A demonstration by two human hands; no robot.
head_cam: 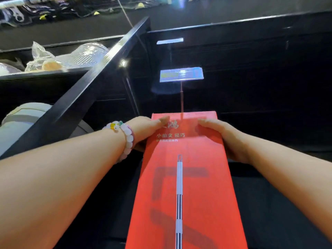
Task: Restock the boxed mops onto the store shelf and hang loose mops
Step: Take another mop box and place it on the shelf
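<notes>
Holding a long red mop box [186, 186] lengthwise between both arms, a person looks down along it toward dark store shelving. The box runs from the bottom edge of the view away from the camera; its top face shows a printed picture of a mop handle and Chinese lettering near the far end. The left hand [143, 130], with a white beaded bracelet [125, 139] on its wrist, grips the box's left edge near the far end, thumb laid over the top face. The right hand [224, 137] grips the right edge opposite, fingers curled onto the top face. Beyond the box's far end stand a clear price tag holder [181, 74] on a thin rod and black shelves [251, 60]. Up on the left, a shelf carries goods in clear plastic bags [71, 56].
</notes>
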